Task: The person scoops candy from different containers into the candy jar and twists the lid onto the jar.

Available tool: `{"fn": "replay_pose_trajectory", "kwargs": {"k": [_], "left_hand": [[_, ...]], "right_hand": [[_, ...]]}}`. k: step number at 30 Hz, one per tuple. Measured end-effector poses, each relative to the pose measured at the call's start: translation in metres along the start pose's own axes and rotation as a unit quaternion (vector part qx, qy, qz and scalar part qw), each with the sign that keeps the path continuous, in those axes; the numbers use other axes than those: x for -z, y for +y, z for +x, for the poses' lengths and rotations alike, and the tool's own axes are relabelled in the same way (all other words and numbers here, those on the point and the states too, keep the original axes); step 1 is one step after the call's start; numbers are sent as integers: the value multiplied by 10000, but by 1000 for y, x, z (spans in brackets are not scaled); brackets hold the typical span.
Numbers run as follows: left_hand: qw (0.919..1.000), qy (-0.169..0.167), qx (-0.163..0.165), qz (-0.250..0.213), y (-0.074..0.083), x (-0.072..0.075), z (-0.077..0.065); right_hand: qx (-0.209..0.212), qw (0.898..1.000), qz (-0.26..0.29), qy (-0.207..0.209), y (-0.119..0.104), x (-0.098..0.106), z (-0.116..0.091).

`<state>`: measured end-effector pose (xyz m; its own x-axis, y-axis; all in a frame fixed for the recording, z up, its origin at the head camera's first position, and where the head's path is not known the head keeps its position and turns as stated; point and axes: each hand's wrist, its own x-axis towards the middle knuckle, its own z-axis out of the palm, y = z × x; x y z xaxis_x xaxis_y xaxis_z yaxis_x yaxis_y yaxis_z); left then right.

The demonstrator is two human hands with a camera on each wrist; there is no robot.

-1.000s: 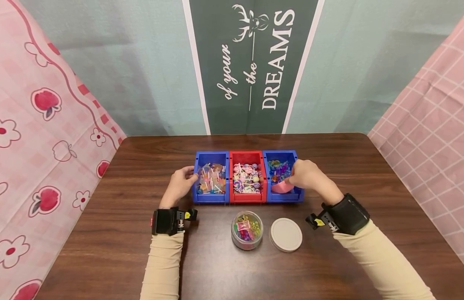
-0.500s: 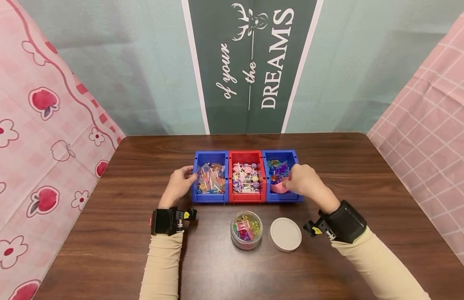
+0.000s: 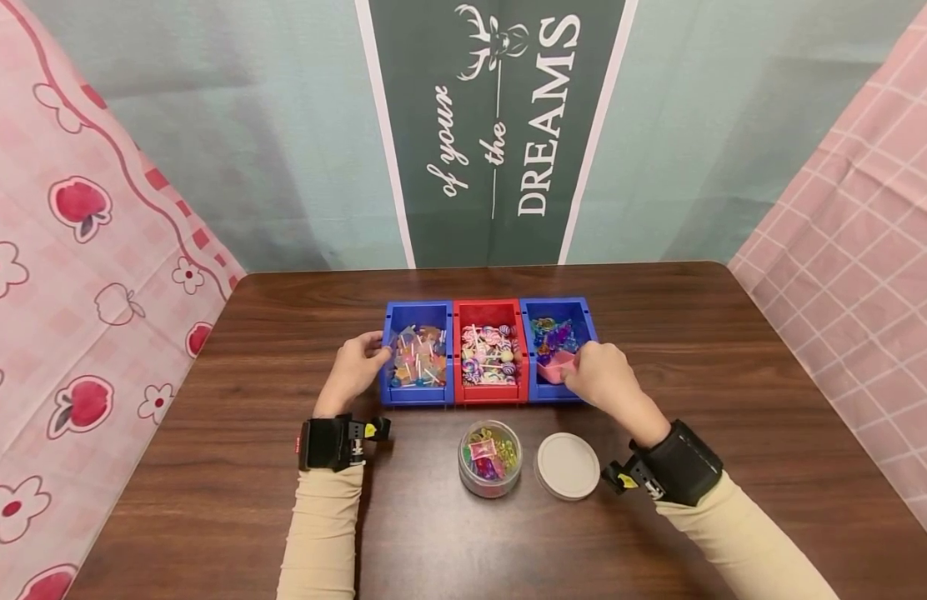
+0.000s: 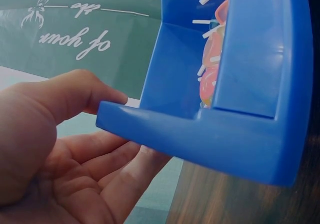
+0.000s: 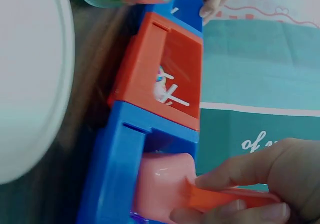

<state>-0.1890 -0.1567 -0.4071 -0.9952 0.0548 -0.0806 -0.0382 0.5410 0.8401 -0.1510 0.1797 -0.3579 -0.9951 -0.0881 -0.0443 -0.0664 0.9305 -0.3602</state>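
Note:
Three joined bins stand in a row. My left hand (image 3: 353, 367) grips the side wall of the left blue bin (image 4: 250, 59), thumb near the top edge and fingers outside; that bin contains lollipop charms (image 3: 421, 354). In the right wrist view, my right hand (image 5: 285, 179) holds a pink scoop (image 5: 162, 184) by its handle, fingers and thumb about it. The scoop's bowl is inside the right blue bin (image 3: 555, 305), near its front, over blue and purple translucent pieces (image 3: 557, 336). The bowl's contents are hidden.
The red middle bin (image 3: 489, 392) contains striped lollipop charms. In front stands an open clear jar (image 3: 489, 487) with colourful pieces. A round white lid (image 3: 568, 467) lies right of the jar. Patterned cloths hang behind and beside the wooden table (image 3: 418, 542).
My right hand has drawn slightly toward the front of the right blue bin, and the pink scoop has tilted. My left hand keeps its place on the left bin.

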Motion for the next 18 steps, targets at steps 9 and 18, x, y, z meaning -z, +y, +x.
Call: {"fn": "replay_pose_trajectory", "kwargs": {"k": [9, 18], "left_hand": [[10000, 32, -52, 45, 1, 1, -1], [9999, 29, 40, 114, 1, 1, 0]], "right_hand": [[-10, 9980, 47, 629, 6, -22, 1], [-269, 9947, 385, 919, 13, -41, 5]]}}
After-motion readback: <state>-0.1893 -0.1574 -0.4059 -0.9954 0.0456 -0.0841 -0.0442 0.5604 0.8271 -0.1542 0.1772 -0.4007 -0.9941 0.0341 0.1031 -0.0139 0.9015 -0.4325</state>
